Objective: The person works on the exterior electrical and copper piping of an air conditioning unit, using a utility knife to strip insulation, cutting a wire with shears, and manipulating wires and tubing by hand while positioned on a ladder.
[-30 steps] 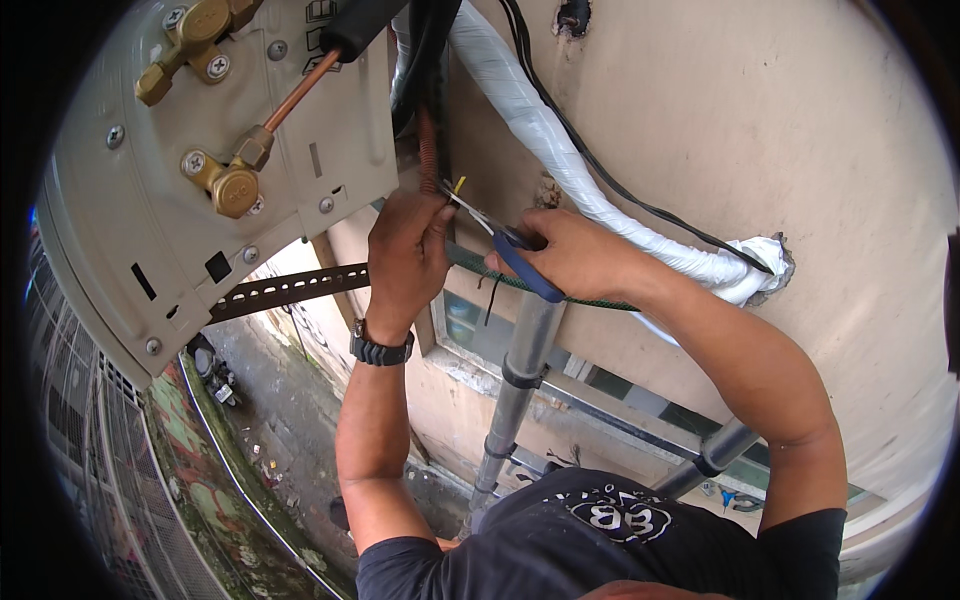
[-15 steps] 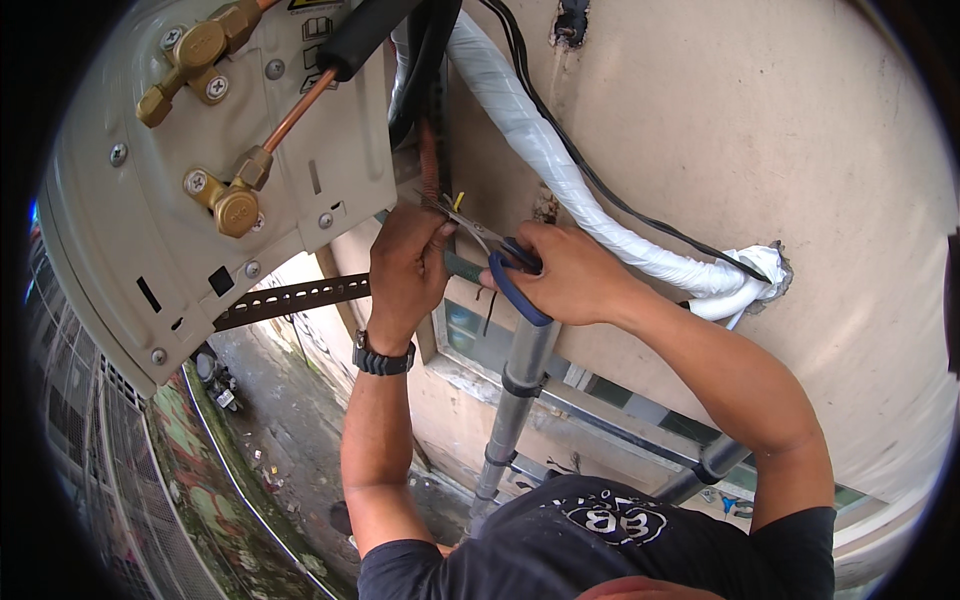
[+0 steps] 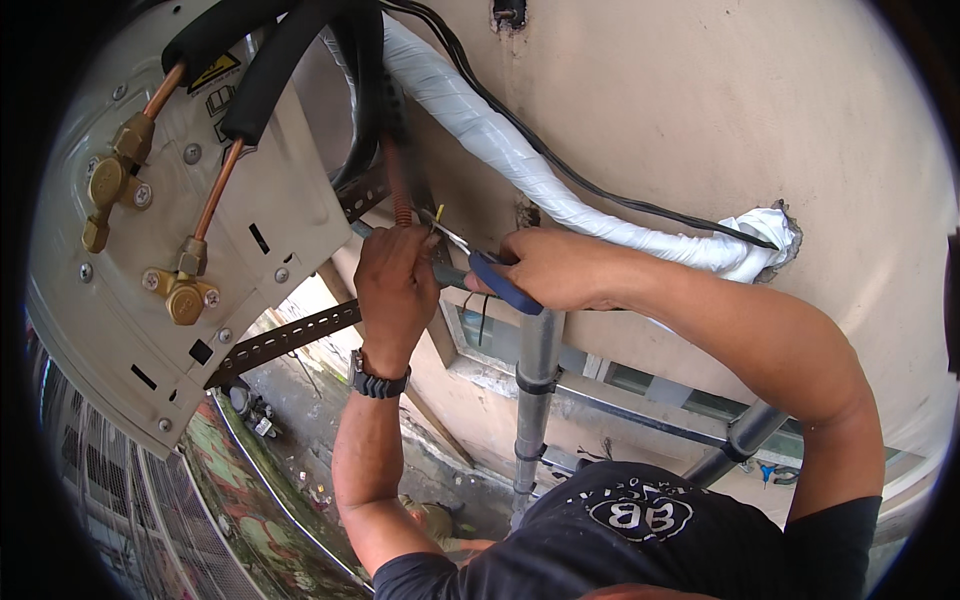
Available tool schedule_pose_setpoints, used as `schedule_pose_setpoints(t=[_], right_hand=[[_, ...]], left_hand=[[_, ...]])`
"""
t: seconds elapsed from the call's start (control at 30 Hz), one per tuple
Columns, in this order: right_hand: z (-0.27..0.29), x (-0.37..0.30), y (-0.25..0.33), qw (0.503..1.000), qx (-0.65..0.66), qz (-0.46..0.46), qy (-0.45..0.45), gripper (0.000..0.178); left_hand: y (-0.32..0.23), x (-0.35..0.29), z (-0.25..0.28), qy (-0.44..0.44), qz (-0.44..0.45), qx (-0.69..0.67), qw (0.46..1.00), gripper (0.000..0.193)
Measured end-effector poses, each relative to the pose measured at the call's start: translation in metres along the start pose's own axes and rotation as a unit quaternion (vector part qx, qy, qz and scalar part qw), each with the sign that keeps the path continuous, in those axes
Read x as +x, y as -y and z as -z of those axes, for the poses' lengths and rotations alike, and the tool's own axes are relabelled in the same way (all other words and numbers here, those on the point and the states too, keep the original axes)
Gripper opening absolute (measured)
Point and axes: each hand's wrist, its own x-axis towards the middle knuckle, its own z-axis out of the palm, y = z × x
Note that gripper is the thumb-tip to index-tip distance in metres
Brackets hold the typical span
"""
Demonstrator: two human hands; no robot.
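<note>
My right hand point(image 3: 560, 268) grips a pair of scissors point(image 3: 505, 287) with blue handles, its thumb and fingers in the loops. The blades point up and left toward my left hand point(image 3: 397, 272). That hand is closed, knuckles up, right below a reddish-brown corrugated tube point(image 3: 398, 190) that runs down to its fingers. A small yellow wire end point(image 3: 439, 213) sticks up beside the blade tips. What my left fingers pinch is hidden behind the hand. A dark watch point(image 3: 378, 376) is on my left wrist.
At left hangs a beige outdoor unit point(image 3: 235, 285) with brass valves point(image 3: 185, 298) and black-insulated copper pipes point(image 3: 285, 70). A white wrapped pipe bundle point(image 3: 540, 175) enters the wall point(image 3: 720, 130). Below are a perforated bracket point(image 3: 290, 335), a telescopic ladder point(image 3: 535, 400) and, far down, the ground point(image 3: 300, 430).
The view has shifted, so the unit sits lower and further left. My left hand has turned, knuckles up, and the scissors' handles look closer together. Both hands stay near the corrugated tube.
</note>
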Motion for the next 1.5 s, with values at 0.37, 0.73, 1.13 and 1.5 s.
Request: schedule_pose_setpoints(t=[0.37,0.73,1.13,1.5], right_hand=[[-0.009,0.021,-0.031,0.926,-0.148,0.284,-0.201,0.034],[-0.012,-0.010,0.002,0.961,-0.164,0.143,-0.172,0.043],[-0.010,-0.011,0.012,0.968,-0.164,0.106,-0.159,0.047],[-0.008,-0.006,0.010,0.977,-0.127,0.106,-0.132,0.063]], left_hand=[[0.020,-0.007,-0.002,0.051,0.219,-0.333,0.916,0.027],[-0.004,-0.008,-0.019,-0.033,0.243,-0.237,0.940,0.040],[-0.002,-0.011,-0.034,-0.096,0.246,-0.268,0.926,0.035],[0.006,-0.019,-0.041,-0.086,0.243,-0.249,0.934,0.032]])
